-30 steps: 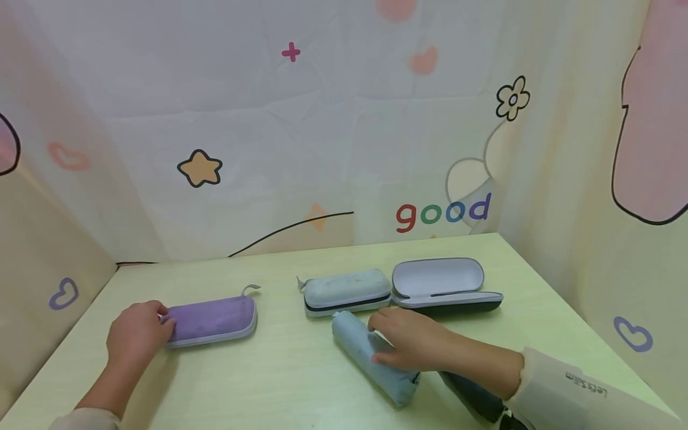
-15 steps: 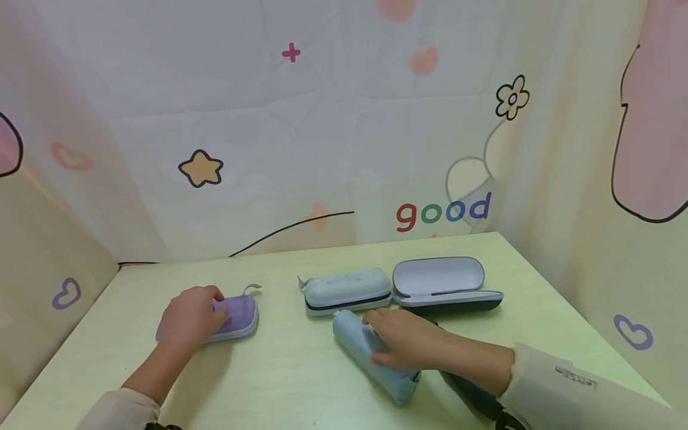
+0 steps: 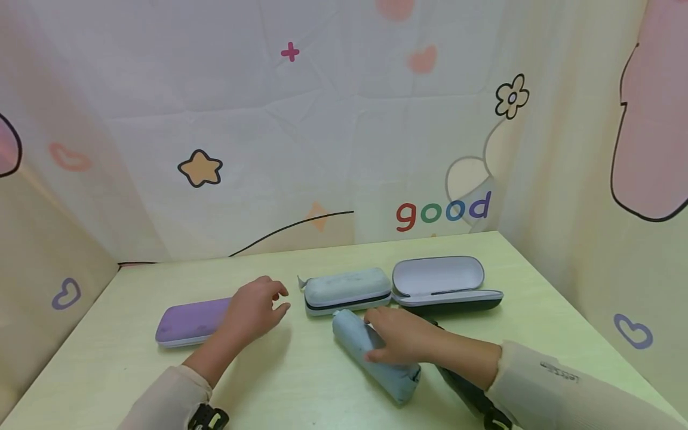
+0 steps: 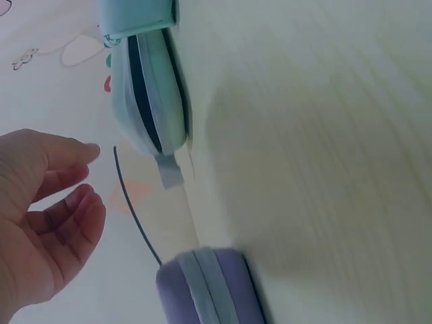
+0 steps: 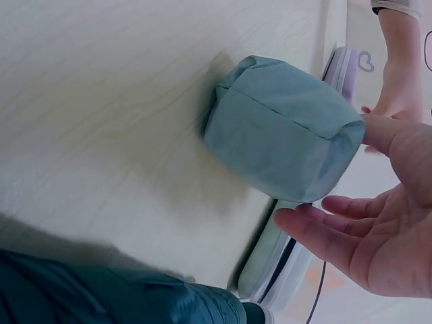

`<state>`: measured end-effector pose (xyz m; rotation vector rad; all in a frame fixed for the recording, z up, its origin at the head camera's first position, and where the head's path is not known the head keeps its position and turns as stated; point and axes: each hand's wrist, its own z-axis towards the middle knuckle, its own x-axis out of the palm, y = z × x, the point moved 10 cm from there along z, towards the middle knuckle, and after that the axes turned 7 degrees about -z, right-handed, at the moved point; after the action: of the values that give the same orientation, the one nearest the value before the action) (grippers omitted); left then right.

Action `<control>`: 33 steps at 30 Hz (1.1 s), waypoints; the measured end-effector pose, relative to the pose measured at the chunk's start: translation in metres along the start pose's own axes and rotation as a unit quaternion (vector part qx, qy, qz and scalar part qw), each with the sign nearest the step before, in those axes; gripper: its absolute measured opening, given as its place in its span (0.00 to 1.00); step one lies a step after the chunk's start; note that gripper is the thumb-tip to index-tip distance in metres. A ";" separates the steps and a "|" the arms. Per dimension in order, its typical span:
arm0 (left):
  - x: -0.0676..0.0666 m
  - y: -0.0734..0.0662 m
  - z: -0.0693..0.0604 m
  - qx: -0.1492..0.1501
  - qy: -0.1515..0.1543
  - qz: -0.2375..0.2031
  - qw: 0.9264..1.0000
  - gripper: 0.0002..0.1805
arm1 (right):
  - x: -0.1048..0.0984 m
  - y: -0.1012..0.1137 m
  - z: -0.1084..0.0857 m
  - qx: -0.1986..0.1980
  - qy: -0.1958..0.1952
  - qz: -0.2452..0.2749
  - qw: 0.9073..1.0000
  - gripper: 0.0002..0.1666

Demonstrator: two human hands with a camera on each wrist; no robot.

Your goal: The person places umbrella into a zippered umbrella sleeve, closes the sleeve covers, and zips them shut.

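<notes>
My left hand (image 3: 255,307) is held above the table, fingers loosely bent and nothing in them, in front of the right end of a purple zip glasses case (image 3: 194,322). In the left wrist view, that case (image 4: 209,290) lies below the left hand (image 4: 47,216). My right hand (image 3: 400,337) lies around a light blue folded umbrella (image 3: 376,361), its thumb on one side and fingers on the other. The umbrella's blunt end (image 5: 283,128) faces the right wrist camera. Under the right forearm lies a dark teal folded umbrella (image 3: 464,391), partly hidden.
A mint zip glasses case (image 3: 346,289) stands behind the light blue umbrella. To its right a clamshell glasses case (image 3: 438,278) stands with its lid up, showing a pale grey lining. A patterned cloth (image 3: 242,131) hangs along the table's back and sides.
My left hand has left the purple case and moved right across it, off its surface. The right hand has shifted slightly left along the light blue umbrella, which has stayed in place.
</notes>
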<state>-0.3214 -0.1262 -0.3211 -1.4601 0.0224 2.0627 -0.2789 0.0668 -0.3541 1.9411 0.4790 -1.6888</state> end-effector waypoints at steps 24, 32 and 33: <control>0.074 -0.026 0.065 0.088 0.179 -0.057 0.978 0.37 | 0.028 -0.017 0.016 0.096 0.076 0.093 0.988 0.52; 0.088 -0.023 0.071 0.067 0.212 -0.047 0.974 0.36 | 0.030 -0.018 0.016 0.112 0.077 0.095 0.986 0.46; 0.088 -0.022 0.071 0.063 0.212 -0.047 0.974 0.36 | 0.031 -0.019 0.016 0.113 0.080 0.096 0.986 0.45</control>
<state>-0.3901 -0.0428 -0.3618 -1.7569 0.2470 1.6111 -0.2978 0.0701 -0.3886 2.2173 0.1538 -1.5263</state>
